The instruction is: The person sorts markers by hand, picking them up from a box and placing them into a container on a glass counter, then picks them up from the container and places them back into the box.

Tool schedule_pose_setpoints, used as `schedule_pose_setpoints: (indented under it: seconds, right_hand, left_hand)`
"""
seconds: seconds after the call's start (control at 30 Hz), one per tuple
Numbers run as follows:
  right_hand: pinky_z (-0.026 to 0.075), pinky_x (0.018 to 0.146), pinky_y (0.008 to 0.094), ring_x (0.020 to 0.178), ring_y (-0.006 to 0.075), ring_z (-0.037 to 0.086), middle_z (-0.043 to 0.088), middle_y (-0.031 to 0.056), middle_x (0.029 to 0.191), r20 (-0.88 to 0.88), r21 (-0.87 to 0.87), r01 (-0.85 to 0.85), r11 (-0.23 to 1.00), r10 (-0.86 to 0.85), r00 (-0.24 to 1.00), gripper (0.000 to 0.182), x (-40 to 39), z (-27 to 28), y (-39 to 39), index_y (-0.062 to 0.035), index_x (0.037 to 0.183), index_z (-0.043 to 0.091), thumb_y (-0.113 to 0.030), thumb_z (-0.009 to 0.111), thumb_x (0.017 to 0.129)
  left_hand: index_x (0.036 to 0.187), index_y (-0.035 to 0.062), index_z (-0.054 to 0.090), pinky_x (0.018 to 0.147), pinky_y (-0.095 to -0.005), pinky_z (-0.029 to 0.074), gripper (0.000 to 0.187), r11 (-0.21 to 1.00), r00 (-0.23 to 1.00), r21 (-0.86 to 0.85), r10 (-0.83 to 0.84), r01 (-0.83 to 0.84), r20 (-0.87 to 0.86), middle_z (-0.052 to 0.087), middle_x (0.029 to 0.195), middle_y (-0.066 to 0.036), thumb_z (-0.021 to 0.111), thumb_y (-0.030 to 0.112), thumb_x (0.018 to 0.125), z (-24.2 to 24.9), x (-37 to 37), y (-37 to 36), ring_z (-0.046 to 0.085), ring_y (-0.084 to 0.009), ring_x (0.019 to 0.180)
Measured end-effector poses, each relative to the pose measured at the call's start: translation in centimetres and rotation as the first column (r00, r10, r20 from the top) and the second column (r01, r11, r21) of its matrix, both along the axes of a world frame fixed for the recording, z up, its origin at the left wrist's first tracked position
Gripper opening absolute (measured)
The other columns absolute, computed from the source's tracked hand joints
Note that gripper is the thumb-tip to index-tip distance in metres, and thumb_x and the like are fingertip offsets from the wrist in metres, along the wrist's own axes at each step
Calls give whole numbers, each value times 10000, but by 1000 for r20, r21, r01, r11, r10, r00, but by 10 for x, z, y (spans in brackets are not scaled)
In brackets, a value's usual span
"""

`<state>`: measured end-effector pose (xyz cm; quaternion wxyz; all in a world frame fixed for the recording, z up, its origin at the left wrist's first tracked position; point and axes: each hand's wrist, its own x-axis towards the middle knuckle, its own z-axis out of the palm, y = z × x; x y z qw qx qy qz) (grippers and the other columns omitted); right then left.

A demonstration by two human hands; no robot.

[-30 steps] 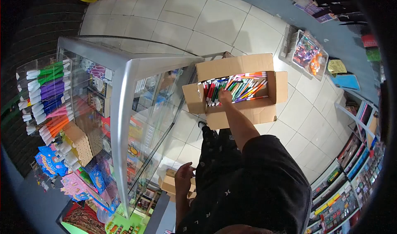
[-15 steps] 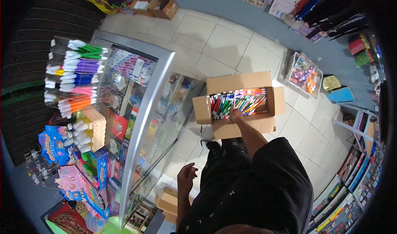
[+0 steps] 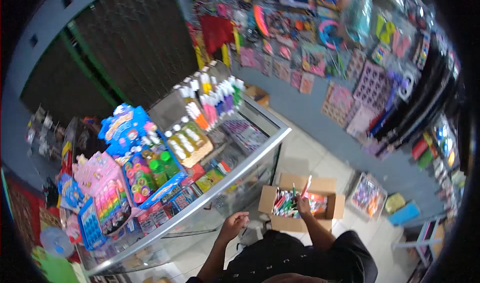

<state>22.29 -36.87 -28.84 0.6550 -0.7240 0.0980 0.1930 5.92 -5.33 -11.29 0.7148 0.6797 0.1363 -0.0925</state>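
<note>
Marker [image 3: 306, 184] over box [image 3: 339, 206] middle, long axis roughly crosswise, white tip toward far edge, leaning slightly right. Right hand [image 3: 303, 206] closed round its near end, arm extended; left hand [image 3: 235, 225] half-curled, looks empty, near counter [image 3: 250, 160] edge.

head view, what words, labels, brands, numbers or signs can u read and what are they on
"H U R L E": pale, spaced letters on the black shirt, running right to left in the picture; the first is unclear.
Blue display card: large lettering, too blurred to read.
Pink display card: markings too blurred to read.
Wall packets: any print too small.
Pens: no text readable.
</note>
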Motion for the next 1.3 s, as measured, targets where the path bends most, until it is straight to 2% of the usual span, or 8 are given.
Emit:
schedule_pose_setpoints:
  seconds: [0.1, 0.37, 0.5, 0.57, 0.67, 0.9, 1.2, 1.3]
  right_hand:
    - [425, 474, 274, 503, 123, 517, 555, 42, 645, 252, 71, 141, 987, -155, 955, 455, 10, 67, 47, -1, 819, 629, -373, 427, 987]
    - [404, 588, 262, 629, 86, 478, 517, 6, 696, 626, 71, -309, 949, 199, 754, 417, -30, 260, 172, -15, 809, 625, -289, 385, 1013]
    - [431, 650, 283, 696, 121, 529, 581, 45, 780, 693, 125, -707, 696, 448, 565, 398, -67, 277, 225, -8, 872, 615, -296, 381, 1015]
    - [450, 689, 304, 764, 137, 560, 591, 53, 812, 617, 144, -871, 469, 646, 450, 367, -81, 276, 245, -13, 904, 594, -309, 405, 1013]
    - [457, 715, 314, 788, 144, 565, 590, 45, 821, 483, 153, -959, 237, 829, 282, 324, -98, 254, 271, -25, 885, 576, -281, 424, 1012]
    - [462, 689, 311, 774, 134, 547, 547, 42, 847, 431, -72, -995, -72, 897, -96, 256, -96, 245, 301, -30, 1039, 543, -270, 483, 973]
    - [468, 685, 277, 726, 123, 557, 594, 38, 781, 265, 67, -994, 83, 959, 98, 435, -89, 264, 305, 7, 923, 604, -362, 393, 1015]
    - [451, 636, 272, 678, 113, 537, 574, 27, 729, 263, 46, -992, 119, 956, 127, 385, -87, 267, 293, -8, 844, 590, -316, 426, 1006]
  left_hand:
    - [1203, 0, 549, 752, -255, 487, 309, 999, 993, -32, -16, 20, 116, 619, 973, -59, 554, 190, 958, 13, 2, 7, 591, -107, 870]
    - [1244, -17, 501, 925, -301, 446, 346, 999, 933, -27, 34, -26, 358, 602, 1110, -74, 551, 179, 964, 61, -2, 35, 568, -152, 1060]
    - [1248, 12, 496, 881, -294, 454, 364, 963, 870, 95, 181, -251, 458, 579, 1114, -64, 466, 280, 1004, 118, -22, 51, 568, -131, 1029]
    - [1185, 28, 533, 672, -252, 465, 367, 983, 873, -23, 175, -185, 455, 575, 845, -18, 404, 330, 1021, 115, -31, 67, 576, -105, 744]
    - [1076, 44, 586, 476, -219, 429, 365, 951, 901, -126, 309, -283, 305, 536, 625, 18, 389, 347, 1023, 114, -53, 76, 517, -81, 492]
    - [1067, 43, 610, 464, -209, 446, 341, 879, 811, -140, 475, -456, 342, 621, 740, -1, 404, 311, 1021, 96, -78, 84, 572, -70, 541]
    - [1035, 22, 580, 709, -280, 480, 266, 778, 712, 1, 574, -628, 406, 629, 841, -32, 419, 233, 1019, 150, -74, 97, 586, -105, 773]
    - [1175, 2, 523, 829, -339, 512, 361, 810, 688, -240, 583, -536, 432, 647, 1045, -138, 442, 310, 1005, 146, -61, 109, 646, -216, 935]
